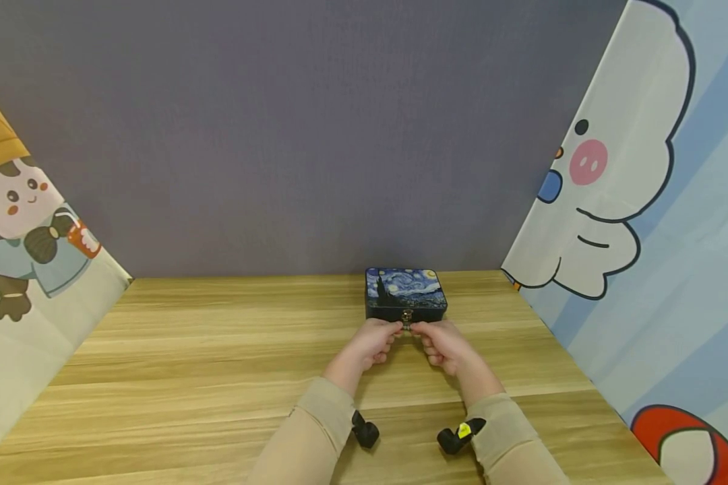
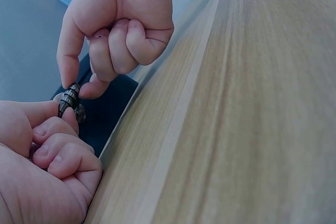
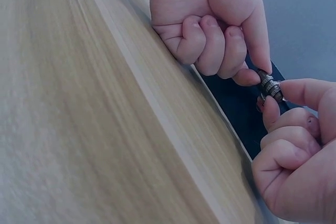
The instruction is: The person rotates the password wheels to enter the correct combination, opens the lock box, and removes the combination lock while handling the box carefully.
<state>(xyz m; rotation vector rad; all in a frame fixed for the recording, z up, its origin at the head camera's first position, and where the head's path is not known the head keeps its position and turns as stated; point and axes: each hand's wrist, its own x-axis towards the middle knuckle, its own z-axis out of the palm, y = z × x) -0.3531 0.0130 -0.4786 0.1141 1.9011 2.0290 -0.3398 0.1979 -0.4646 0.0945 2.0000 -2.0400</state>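
A dark blue box (image 1: 406,288) with a starry night painting on its lid lies closed against the back of the table. At its front hangs a small combination padlock (image 2: 69,98) with ringed number dials, by a metal clasp (image 1: 407,314). My left hand (image 1: 373,340) pinches one end of the padlock between thumb and index finger. From the other side my right hand (image 1: 445,345) pinches the opposite end the same way. In the right wrist view the padlock (image 3: 270,85) spans the two pairs of fingertips. The other fingers of both hands are curled in.
The wooden table (image 1: 218,377) stretches out to the left and front of the box. A grey panel (image 1: 279,135) rises right behind it. Cartoon-printed sheets (image 1: 613,236) stand at both sides. Each sleeve cuff carries a black wrist mount (image 1: 365,431).
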